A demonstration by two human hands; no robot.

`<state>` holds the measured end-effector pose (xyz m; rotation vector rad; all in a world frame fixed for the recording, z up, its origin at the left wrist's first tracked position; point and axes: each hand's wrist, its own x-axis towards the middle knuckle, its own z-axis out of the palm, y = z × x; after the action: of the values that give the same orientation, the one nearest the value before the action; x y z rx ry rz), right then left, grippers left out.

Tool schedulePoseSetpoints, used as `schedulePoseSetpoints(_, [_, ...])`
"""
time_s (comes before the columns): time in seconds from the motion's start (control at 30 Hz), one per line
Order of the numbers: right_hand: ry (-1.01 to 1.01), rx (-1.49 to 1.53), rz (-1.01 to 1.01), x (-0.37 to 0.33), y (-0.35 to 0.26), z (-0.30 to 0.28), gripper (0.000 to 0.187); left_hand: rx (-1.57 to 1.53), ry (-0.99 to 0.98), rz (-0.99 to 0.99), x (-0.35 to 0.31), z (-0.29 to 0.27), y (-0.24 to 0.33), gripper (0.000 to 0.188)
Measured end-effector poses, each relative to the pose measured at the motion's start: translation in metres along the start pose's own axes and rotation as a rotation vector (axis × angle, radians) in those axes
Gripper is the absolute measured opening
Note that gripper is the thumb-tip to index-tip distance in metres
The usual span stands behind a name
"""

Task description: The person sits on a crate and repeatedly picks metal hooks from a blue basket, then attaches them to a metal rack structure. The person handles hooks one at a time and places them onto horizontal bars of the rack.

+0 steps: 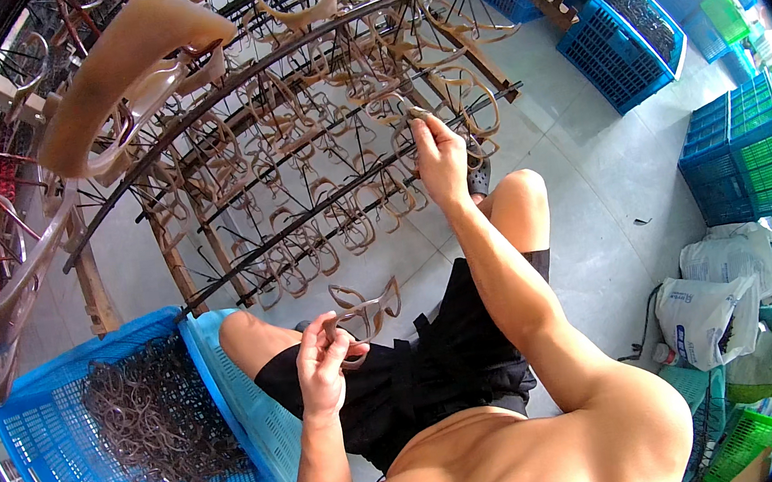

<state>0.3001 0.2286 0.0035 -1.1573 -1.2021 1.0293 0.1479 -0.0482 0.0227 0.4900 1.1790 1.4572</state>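
Note:
My left hand (322, 364) is closed around a few brown plastic eyeglass frames (371, 313), held above my lap; their loops overlap, so I cannot count them. My right hand (441, 158) reaches forward to the right part of a rack. Its fingers pinch an eyeglass frame (415, 113) there, mostly hidden by the fingertips; whether it sits on a hook I cannot make out. Rows of similar brown frames (297, 160) hang on the rack's dark metal bars (324, 212).
A blue plastic basket (45, 461) at the lower left holds a tangled heap of brown frames (151, 418). Large brown pieces (135, 74) hang close at the upper left. Another blue crate (610, 55), stacked crates (735, 151) and white bags (707, 311) line the right side.

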Motion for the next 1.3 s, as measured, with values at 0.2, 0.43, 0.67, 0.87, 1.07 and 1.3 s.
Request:
schedulePoseSetpoints(0.2, [-0.015,-0.183,-0.069,0.004,-0.01,-0.006,0.018,-0.094,-0.027,0.029,-0.001,-0.004,0.0,0.022])
schedulePoseSetpoints(0.43, [0.066,-0.253,-0.207,0.005,-0.006,-0.004,0.018,-0.244,-0.045,-0.041,-0.006,-0.003,0.01,0.018])
schedulePoseSetpoints(0.67, [-0.001,-0.217,-0.169,0.006,-0.001,-0.005,0.017,-0.285,-0.122,0.001,-0.007,-0.004,0.007,0.018])
schedulePoseSetpoints(0.87, [-0.01,-0.252,-0.197,0.006,0.0,-0.006,0.016,-0.293,-0.213,-0.016,-0.007,0.001,0.01,0.021])
schedulePoseSetpoints(1.07, [-0.021,-0.228,-0.174,0.007,0.005,-0.008,0.017,-0.291,-0.219,-0.048,-0.008,0.004,0.011,0.022])
schedulePoseSetpoints(1.3, [0.01,-0.204,-0.094,0.012,-0.009,-0.015,0.02,-0.288,-0.208,-0.035,-0.006,0.005,0.013,0.019])
